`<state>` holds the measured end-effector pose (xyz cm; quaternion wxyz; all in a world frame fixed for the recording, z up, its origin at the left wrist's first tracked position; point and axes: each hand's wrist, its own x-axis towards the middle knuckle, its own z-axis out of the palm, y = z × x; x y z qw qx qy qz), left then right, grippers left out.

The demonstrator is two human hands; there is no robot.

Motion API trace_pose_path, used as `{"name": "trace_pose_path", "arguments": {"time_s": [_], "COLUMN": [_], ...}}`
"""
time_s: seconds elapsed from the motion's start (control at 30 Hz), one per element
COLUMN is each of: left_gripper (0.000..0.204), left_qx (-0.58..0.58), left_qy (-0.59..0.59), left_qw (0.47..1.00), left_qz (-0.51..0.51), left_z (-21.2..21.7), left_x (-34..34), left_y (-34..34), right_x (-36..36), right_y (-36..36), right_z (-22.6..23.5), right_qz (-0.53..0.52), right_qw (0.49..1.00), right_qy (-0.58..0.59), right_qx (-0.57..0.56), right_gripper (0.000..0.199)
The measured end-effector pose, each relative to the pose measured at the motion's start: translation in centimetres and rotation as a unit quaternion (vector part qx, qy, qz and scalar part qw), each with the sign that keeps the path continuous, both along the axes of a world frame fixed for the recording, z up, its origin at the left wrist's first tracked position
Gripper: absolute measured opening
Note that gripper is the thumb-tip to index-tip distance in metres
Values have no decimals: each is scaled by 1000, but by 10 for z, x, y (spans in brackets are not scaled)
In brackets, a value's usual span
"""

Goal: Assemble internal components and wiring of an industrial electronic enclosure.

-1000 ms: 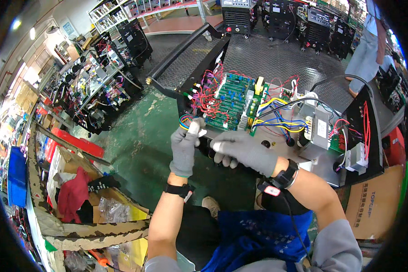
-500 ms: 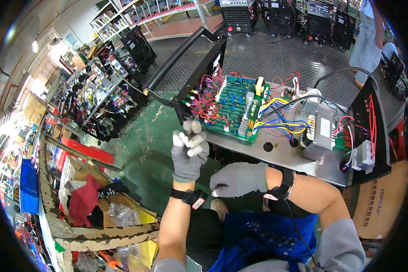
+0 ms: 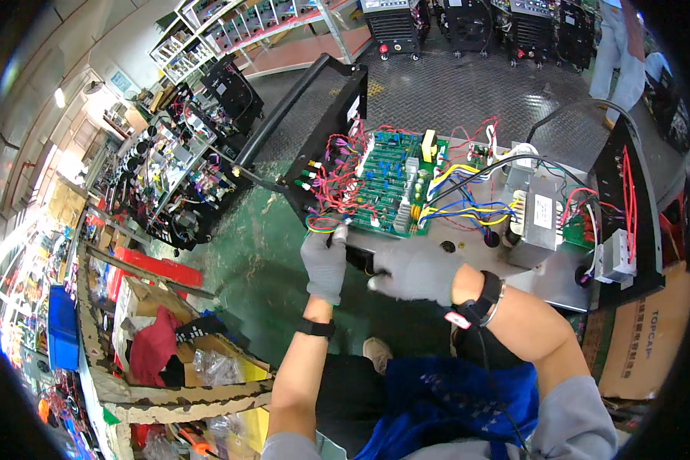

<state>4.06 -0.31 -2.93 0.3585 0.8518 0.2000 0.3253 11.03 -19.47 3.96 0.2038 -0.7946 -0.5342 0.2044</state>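
Note:
My left hand [image 3: 326,264], in a grey glove with pale fingertips, is at the near left corner of an opened machine chassis [image 3: 468,257]. Its fingers pinch a small loop of coloured wires [image 3: 320,224]. Just right of it, my gloved right hand [image 3: 415,270] is closed at the chassis's front edge, its fingertips turned down and mostly hidden. Beyond both hands lies a green circuit board [image 3: 383,218] with many red wires [image 3: 337,180] along its left side. A boxy transformer [image 3: 543,218] stands farther right, with yellow and blue wires [image 3: 471,208] running to it.
A black side panel with a tubular handle [image 3: 284,111] rises at the chassis's left; another black panel [image 3: 629,184] stands right. At lower left is a carton-lined bin [image 3: 222,395] holding a red cloth [image 3: 153,345]. A cardboard box [image 3: 648,337] sits right. A person [image 3: 617,61] stands far right.
My left hand has closed and now pinches the coloured wires. My right hand has moved up and forward to the chassis edge. The view has shifted slightly.

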Motion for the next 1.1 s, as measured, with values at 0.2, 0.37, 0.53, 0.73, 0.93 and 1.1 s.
{"name": "trace_pose_path", "arguments": {"time_s": [0.2,0.37,0.53,0.73,0.93,1.1], "left_gripper": [17,18,19,17,18,15], "left_qx": [226,171,76,226,184,133], "left_qy": [85,205,198,186,184,193], "left_qw": [962,948,964,943,953,967], "left_qz": [129,170,163,156,153,99], "left_z": [13,19,18,19,15,29], "left_x": [35,48,65,71,84,84], "left_y": [-7,-1,0,5,22,18], "right_x": [-16,-13,-15,29,59,59], "right_y": [0,0,9,-1,-13,-5], "right_z": [-3,5,-4,-14,-38,-49], "right_qz": [-3,-80,-87,-269,-204,-216], "right_qw": [997,971,964,911,953,946], "right_qy": [-78,-225,-226,-271,-202,-229], "right_qx": [20,-7,-107,155,98,84], "right_gripper": [35,32,33,44,76,76]}}
